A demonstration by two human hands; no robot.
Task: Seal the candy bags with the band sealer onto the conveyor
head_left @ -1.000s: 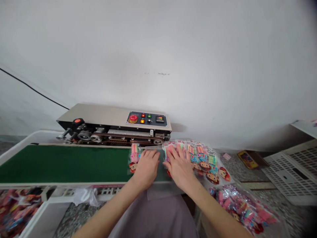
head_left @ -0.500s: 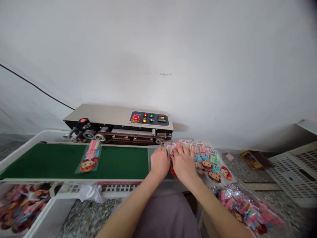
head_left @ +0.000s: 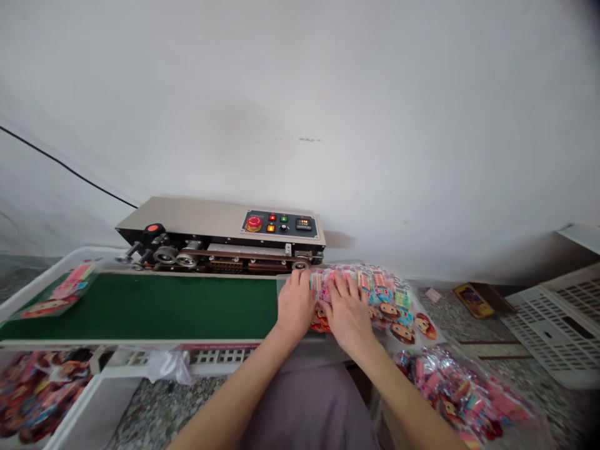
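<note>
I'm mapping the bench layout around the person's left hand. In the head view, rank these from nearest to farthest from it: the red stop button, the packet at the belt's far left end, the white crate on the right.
From the left hand:
1. Red stop button, just behind, on the sealer panel.
2. Packet, far left on the belt.
3. White crate, far right.

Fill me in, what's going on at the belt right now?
A person sits at a sealer with a green belt. Both hands rest flat on a fanned stack of clear toy packets at the belt's right end: the left hand on the nearest packet, the right hand beside it. One packet lies at the belt's far left end, above a bin of packets. More packets sit heaped at the right.
</note>
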